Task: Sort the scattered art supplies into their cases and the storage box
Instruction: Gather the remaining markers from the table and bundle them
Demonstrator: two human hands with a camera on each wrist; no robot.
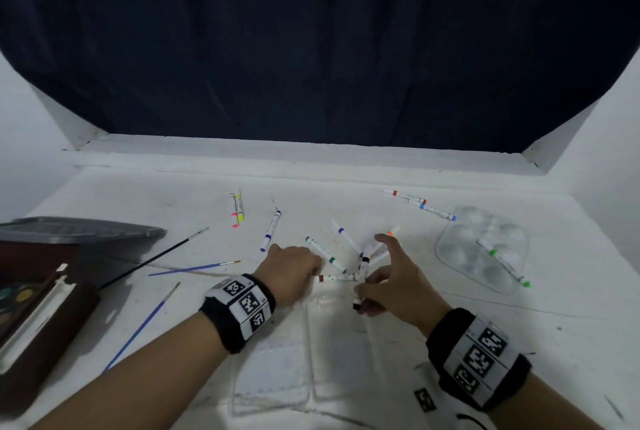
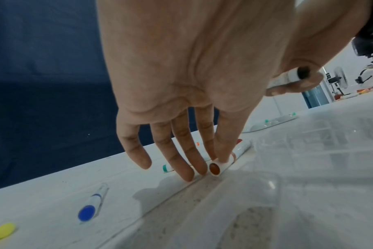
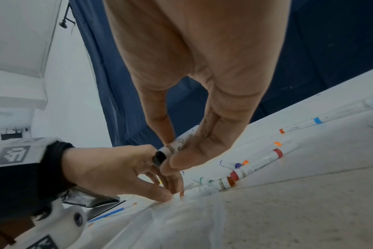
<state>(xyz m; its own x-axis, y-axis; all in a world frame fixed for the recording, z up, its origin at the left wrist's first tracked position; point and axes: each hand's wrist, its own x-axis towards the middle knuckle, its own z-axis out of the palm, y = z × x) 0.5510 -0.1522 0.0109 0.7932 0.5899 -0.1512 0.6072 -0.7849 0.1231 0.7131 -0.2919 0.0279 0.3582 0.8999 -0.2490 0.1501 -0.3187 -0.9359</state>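
Observation:
A brown-capped marker (image 1: 337, 277) (image 2: 241, 148) (image 3: 221, 183) lies on the white table at the far edge of a flat clear plastic case (image 1: 332, 343) (image 2: 309, 168) (image 3: 266, 210). My left hand (image 1: 317, 272) (image 2: 217, 161) (image 3: 172, 192) pinches its left end between thumb and fingertips. Just to the right, my right hand (image 1: 367, 291) (image 3: 170, 160) grips a black-capped marker (image 1: 356, 305) (image 2: 292, 77) (image 3: 177, 146) in its curled fingers, held above the case, with the index finger raised. Green, purple and orange markers lie just beyond both hands.
A blue marker (image 1: 270, 230) and highlighters (image 1: 236, 209) lie at back left. Red and blue markers (image 1: 419, 204) and a clear palette (image 1: 481, 246) carrying a green marker are at right. Brushes (image 1: 194, 269) and an open paint box (image 1: 34, 308) sit at left.

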